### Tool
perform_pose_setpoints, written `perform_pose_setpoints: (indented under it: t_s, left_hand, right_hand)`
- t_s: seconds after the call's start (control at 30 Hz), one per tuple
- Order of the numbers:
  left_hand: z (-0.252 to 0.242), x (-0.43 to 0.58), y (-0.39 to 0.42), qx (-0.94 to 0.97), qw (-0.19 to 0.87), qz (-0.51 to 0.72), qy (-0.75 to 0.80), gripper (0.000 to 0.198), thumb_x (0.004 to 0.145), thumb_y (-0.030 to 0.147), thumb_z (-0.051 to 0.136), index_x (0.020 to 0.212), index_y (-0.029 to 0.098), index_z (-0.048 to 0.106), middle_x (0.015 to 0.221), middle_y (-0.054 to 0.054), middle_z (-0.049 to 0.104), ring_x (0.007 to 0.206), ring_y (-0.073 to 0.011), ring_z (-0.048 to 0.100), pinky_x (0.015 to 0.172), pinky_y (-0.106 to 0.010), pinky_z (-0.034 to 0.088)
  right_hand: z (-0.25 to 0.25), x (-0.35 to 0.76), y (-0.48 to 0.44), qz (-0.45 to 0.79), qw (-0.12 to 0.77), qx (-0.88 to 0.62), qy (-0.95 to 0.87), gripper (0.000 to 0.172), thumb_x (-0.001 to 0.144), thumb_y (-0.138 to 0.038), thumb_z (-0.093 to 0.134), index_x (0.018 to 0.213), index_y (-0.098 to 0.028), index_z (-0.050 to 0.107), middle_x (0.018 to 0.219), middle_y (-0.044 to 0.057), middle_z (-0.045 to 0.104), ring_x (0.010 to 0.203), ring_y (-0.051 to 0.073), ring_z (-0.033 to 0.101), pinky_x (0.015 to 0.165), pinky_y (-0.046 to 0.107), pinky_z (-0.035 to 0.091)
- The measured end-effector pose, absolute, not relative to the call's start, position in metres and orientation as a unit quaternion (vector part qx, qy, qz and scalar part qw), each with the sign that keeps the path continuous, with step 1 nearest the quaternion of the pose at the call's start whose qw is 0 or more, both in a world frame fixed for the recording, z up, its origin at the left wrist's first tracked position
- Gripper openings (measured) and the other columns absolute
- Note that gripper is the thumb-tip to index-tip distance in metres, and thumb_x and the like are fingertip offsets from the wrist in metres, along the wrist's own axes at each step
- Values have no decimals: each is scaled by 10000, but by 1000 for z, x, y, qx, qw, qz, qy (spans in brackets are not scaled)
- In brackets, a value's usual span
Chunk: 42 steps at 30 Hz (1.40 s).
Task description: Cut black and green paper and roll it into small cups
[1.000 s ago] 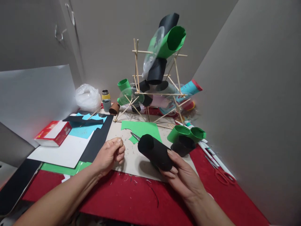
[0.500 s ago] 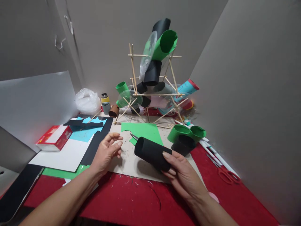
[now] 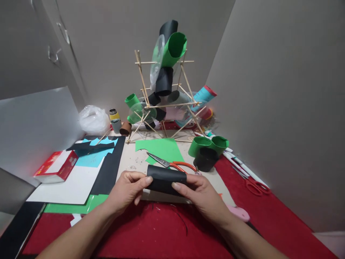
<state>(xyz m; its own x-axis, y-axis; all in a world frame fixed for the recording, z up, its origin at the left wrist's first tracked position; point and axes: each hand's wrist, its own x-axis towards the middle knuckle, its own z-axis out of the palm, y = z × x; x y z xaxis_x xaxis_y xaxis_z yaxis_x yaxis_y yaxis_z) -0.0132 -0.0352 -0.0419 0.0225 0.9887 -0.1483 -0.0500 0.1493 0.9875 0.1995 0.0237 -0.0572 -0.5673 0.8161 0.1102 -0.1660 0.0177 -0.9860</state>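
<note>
A black paper tube (image 3: 164,178) lies level between my hands, low over the board. My left hand (image 3: 132,185) pinches its left end, thumb in front. My right hand (image 3: 201,192) grips the right end, its thumb pressed on the near side. Just behind the tube, orange-handled scissors (image 3: 161,160) rest partly on a cut sheet of green paper (image 3: 161,147). Two green paper tubes (image 3: 201,144) and a black paper tube (image 3: 206,160) stand grouped to the right.
A stick frame (image 3: 172,105) carrying clear discs and paper tubes rises behind. Red-handled scissors (image 3: 253,187) lie on the right of the red cloth (image 3: 151,233). At left are a red tissue box (image 3: 58,166) and paper sheets. A pink object (image 3: 239,213) is near my right wrist.
My left hand has closed on the tube's left end, where it was apart before. The tube has turned level, and the scissors behind it now show. The view has shifted slightly.
</note>
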Motion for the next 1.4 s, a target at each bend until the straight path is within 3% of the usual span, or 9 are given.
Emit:
perform_pose_setpoints:
  t_s: [0.13, 0.33, 0.53, 0.73, 0.8, 1.0, 1.23, 1.4]
  left_hand:
    - [-47, -10, -36, 426, 520, 513, 535, 435, 757, 514, 730, 576, 155, 565, 351, 90, 361, 327, -35, 275, 367, -176, 185]
    - [-50, -7, -39, 395, 504, 543, 544, 451, 704, 526, 764, 562, 168, 529, 345, 95, 353, 316, -37, 266, 354, -176, 167]
    - [-44, -5, -39, 420, 571, 471, 524, 378, 676, 498, 791, 745, 130, 737, 397, 86, 386, 344, -32, 222, 362, -191, 163]
    - [-39, 1, -43, 467, 504, 504, 523, 291, 688, 412, 796, 786, 138, 804, 609, -16, 652, 557, -118, 487, 552, -233, 390]
    - [-39, 0, -44, 480, 497, 503, 519, 318, 690, 417, 794, 836, 135, 809, 670, -35, 680, 592, -130, 507, 577, -241, 402]
    - [-40, -10, -44, 455, 537, 473, 530, 432, 672, 499, 793, 845, 102, 792, 526, 22, 502, 430, -28, 214, 424, -190, 124]
    - [-42, -6, -45, 471, 498, 514, 516, 431, 683, 489, 797, 847, 90, 783, 488, 57, 385, 443, -27, 186, 427, -189, 113]
    - [-43, -6, -44, 485, 527, 486, 502, 464, 719, 490, 769, 980, 105, 767, 472, 88, 278, 423, -36, 160, 418, -194, 106]
  right_hand:
    - [-58, 201, 25, 625, 391, -275, -617, 287, 818, -429, 732, 1048, -265, 785, 942, 34, 776, 892, 212, 684, 852, 313, 529]
    - [-57, 199, 21, 598, 382, -297, -639, 227, 815, -413, 722, 890, -217, 809, 788, 34, 748, 752, 194, 652, 697, 283, 515]
    - [-54, 200, 19, 614, 376, -282, -634, 223, 788, -414, 740, 796, -198, 792, 721, 24, 715, 659, 165, 607, 628, 263, 492]
    - [-56, 199, 16, 604, 400, -296, -622, 212, 757, -397, 762, 764, -186, 781, 726, 23, 711, 690, 177, 618, 648, 267, 499]
    - [-56, 200, 14, 589, 407, -300, -631, 222, 779, -400, 735, 772, -184, 785, 743, 30, 720, 703, 183, 620, 656, 274, 500]
    - [-55, 201, 9, 572, 402, -296, -651, 217, 782, -387, 715, 788, -185, 796, 736, 30, 725, 744, 206, 644, 684, 292, 513]
    - [-54, 195, 9, 559, 421, -281, -656, 265, 755, -392, 736, 912, -191, 811, 833, 48, 763, 817, 244, 673, 746, 343, 537]
    - [-53, 195, 10, 557, 434, -280, -650, 288, 769, -457, 725, 894, -214, 814, 857, 41, 769, 863, 267, 671, 771, 374, 542]
